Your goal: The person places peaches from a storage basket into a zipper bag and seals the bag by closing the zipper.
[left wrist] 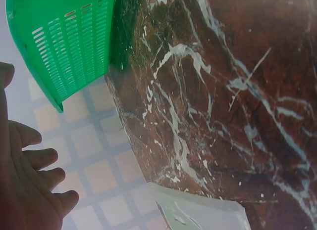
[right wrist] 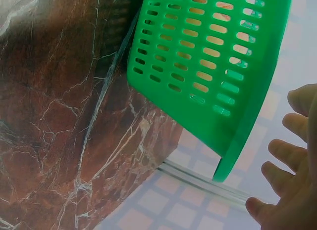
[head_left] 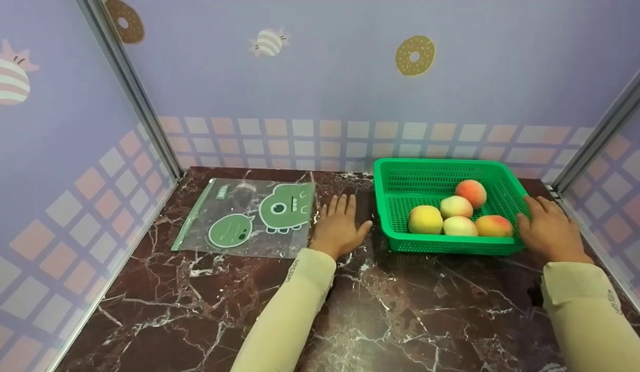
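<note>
My left hand [head_left: 339, 228] is held palm down with its fingers straight, between a clear zip bag [head_left: 255, 199] and a green plastic basket [head_left: 454, 244]. It holds nothing. The bag lies flat, printed with green cartoon figures. Several peaches [head_left: 425, 220], yellow to red, sit together in the basket's front right part. My right hand [head_left: 553, 231] is at the basket's right side, fingers extended, overlapping the rim in the head view. In the right wrist view its fingers [right wrist: 282, 178] appear apart from the basket wall [right wrist: 198, 57].
A dark red marbled tabletop [head_left: 196, 320] with white veins carries everything. Lilac panels with pink and white checks [head_left: 330, 137] stand at the back and both sides. Metal posts [head_left: 139, 98] mark the corners.
</note>
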### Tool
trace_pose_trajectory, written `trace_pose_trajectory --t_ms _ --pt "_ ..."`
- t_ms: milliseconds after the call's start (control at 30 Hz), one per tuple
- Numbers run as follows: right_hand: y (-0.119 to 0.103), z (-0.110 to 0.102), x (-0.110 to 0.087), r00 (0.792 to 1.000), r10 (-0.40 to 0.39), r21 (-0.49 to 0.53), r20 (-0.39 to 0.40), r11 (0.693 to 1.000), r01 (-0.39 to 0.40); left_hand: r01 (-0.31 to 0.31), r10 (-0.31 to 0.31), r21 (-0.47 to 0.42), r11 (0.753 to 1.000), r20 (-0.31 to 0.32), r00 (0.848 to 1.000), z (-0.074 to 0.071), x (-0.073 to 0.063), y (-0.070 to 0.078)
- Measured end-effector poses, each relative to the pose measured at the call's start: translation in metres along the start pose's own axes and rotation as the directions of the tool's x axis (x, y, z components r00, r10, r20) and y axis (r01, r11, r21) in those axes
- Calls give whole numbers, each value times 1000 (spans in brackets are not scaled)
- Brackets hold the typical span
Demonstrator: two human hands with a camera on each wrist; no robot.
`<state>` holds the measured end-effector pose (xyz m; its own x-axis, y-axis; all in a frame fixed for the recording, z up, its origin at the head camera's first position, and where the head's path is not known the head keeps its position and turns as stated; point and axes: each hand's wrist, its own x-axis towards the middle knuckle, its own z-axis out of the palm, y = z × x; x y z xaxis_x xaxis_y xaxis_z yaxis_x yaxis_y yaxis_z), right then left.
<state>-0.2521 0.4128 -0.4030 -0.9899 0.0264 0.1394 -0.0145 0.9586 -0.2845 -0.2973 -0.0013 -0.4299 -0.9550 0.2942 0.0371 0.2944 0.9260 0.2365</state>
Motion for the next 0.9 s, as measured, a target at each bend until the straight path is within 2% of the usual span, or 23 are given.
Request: trace_pose_trajectory --t_ms 467,733,900 --pt "14 6 -4 999 40 -14 10 999 -40 -10 10 -46 999 7 1000 7 2 12" --pt "18 6 -3 999 37 -3 24 999 -37 -40 36 -131 991 -28 999 6 2 20" --pt "21 9 -2 999 27 6 19 1000 -27 -54 47 -146 988 -52 998 7 2 22"
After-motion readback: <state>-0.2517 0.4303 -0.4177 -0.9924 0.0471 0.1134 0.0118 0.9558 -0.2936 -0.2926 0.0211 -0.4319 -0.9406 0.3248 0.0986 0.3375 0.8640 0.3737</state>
